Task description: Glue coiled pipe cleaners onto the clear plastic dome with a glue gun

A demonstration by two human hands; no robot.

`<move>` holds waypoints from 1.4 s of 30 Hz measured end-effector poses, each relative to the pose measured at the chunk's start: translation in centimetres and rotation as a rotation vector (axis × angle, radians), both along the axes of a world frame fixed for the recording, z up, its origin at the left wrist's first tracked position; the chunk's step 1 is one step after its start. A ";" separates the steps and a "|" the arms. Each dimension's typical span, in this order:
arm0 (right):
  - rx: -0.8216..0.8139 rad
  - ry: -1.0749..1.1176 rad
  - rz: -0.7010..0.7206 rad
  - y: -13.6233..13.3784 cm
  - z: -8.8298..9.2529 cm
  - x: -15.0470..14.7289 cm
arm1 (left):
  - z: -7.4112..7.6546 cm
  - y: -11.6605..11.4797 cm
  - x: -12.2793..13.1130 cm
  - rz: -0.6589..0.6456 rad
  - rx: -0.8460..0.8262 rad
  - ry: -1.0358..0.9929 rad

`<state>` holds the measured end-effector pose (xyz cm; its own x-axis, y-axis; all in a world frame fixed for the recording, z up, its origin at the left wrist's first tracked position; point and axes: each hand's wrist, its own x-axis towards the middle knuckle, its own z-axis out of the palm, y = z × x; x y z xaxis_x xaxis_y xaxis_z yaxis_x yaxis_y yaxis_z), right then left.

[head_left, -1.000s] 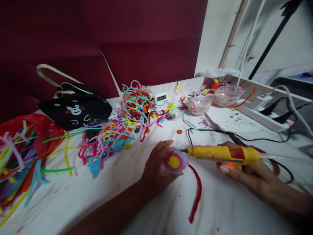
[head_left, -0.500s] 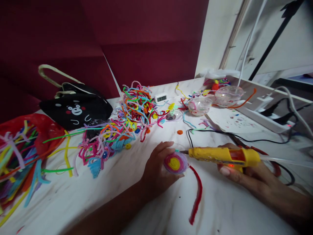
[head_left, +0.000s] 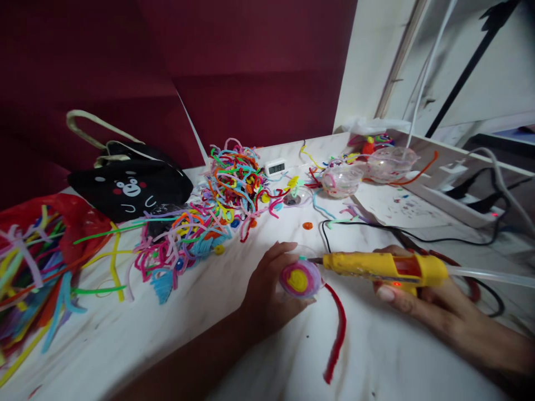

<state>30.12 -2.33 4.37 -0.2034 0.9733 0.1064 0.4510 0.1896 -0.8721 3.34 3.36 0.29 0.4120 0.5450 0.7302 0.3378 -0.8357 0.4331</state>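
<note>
My left hand (head_left: 271,284) is closed around a clear plastic ball. On the ball's side facing me sits a coiled pipe-cleaner disc (head_left: 300,278), yellow in the middle with pink and purple rings. My right hand (head_left: 422,298) grips a yellow hot glue gun (head_left: 371,266) with a lit red light and a clear glue stick out of its back. The gun's nozzle is at the upper right rim of the disc; whether it touches cannot be made out. A red pipe cleaner (head_left: 340,323) curves down from the ball's right side onto the table.
Heaped pipe cleaners (head_left: 234,178) and a black bag (head_left: 129,184) lie at the back left, a red bag (head_left: 79,228) at far left. Behind stand a small digital timer (head_left: 276,167) and clear plastic balls (head_left: 340,181). A black cord (head_left: 418,239) runs to a power strip (head_left: 468,206).
The glue gun and my right hand have shifted very slightly to the right. My left hand and the ball look almost unchanged.
</note>
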 end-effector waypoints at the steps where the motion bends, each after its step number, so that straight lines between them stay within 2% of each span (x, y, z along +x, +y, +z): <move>1: -0.003 -0.002 0.007 0.0 0.0 0.0 | 0.0 0.0 0.0 -0.002 0.000 0.000; 10: 0.045 -0.048 0.003 -0.1 -0.4 0.3 | 0.2 0.0 0.0 -0.005 0.001 0.009; 26: 0.078 -0.071 0.018 0.0 -0.1 0.2 | 0.2 0.1 0.0 0.018 0.015 0.009; 37: 0.001 -0.024 0.044 0.0 -0.1 0.2 | -0.1 0.1 -0.2 0.029 0.068 0.058; 42: 0.015 -0.014 0.056 0.1 0.2 0.2 | 0.2 0.0 -0.2 0.050 0.083 0.055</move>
<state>30.34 -2.23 4.52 -0.2591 0.9586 0.1177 0.4516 0.2280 -0.8626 3.16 3.38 0.46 0.4265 0.5041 0.7510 0.4012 -0.8496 0.3424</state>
